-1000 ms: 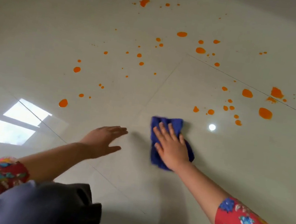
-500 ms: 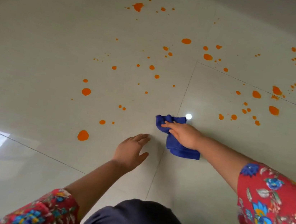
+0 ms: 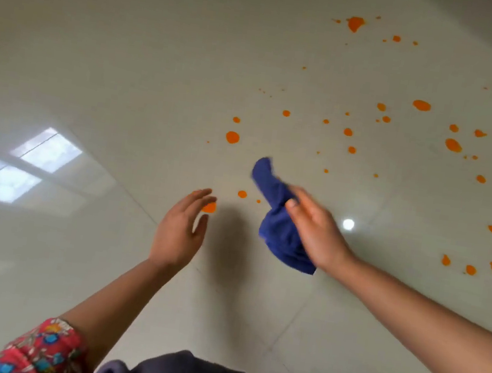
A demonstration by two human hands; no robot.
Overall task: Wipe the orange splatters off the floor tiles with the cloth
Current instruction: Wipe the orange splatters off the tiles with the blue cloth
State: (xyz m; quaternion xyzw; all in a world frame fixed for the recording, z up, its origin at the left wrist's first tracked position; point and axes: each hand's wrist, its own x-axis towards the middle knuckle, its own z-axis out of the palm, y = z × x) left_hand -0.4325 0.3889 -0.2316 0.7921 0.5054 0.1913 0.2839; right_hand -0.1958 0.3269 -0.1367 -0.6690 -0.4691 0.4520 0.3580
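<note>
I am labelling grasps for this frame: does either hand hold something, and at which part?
The right hand holds the blue cloth near its middle, thumb on top; both ends stick out free. The left hand holds nothing.

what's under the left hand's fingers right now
An orange splatter shows beside the left hand's fingers on the pale floor tile; its left part is covered by them. Whatever lies beneath the palm cannot be seen.

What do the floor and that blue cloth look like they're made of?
The floor tiles look like glazed ceramic or porcelain, high gloss: they carry a sharp window reflection and meet at a thin grout line. The blue cloth looks like soft microfibre or terry: it bunches limply in the right hand.
</note>
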